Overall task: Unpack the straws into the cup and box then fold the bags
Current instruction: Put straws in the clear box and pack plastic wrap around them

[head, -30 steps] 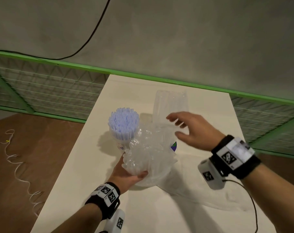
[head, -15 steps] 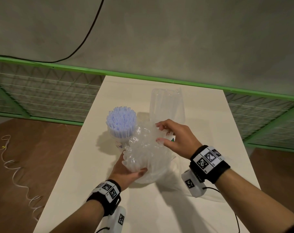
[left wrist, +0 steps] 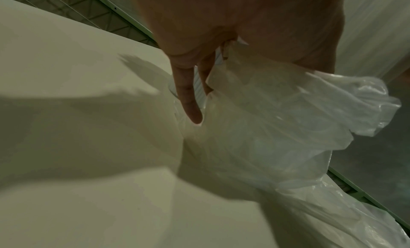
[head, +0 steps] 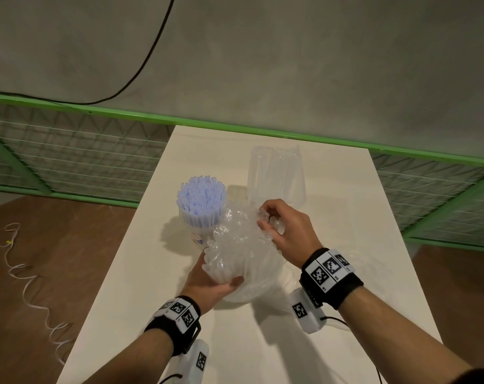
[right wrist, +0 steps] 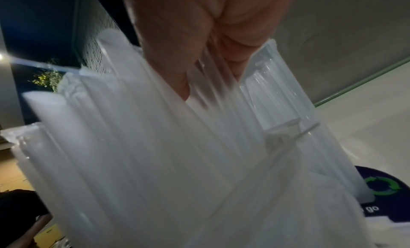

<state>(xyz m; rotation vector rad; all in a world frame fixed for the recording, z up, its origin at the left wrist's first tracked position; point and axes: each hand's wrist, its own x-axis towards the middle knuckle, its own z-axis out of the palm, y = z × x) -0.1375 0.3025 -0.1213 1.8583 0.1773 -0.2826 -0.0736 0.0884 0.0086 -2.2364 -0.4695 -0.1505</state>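
A crumpled clear plastic bag (head: 242,253) full of translucent white straws (right wrist: 137,146) stands on the white table (head: 346,217). My left hand (head: 210,281) grips the bag's lower left side (left wrist: 266,129). My right hand (head: 279,225) has its fingers curled into the bag's top and pinches straws there. A cup (head: 199,236) packed with blue-white straws (head: 200,199) stands just left of the bag. A clear plastic box (head: 277,176) stands upright behind the bag.
Another flat clear bag (head: 299,275) lies on the table under my right wrist. A green-framed wire fence (head: 69,162) runs behind the table. A white cord (head: 27,286) trails over the brown floor on the left.
My right hand came down from above the box to the bag's top and curled its fingers onto the straws. The left hand kept its hold on the bag.
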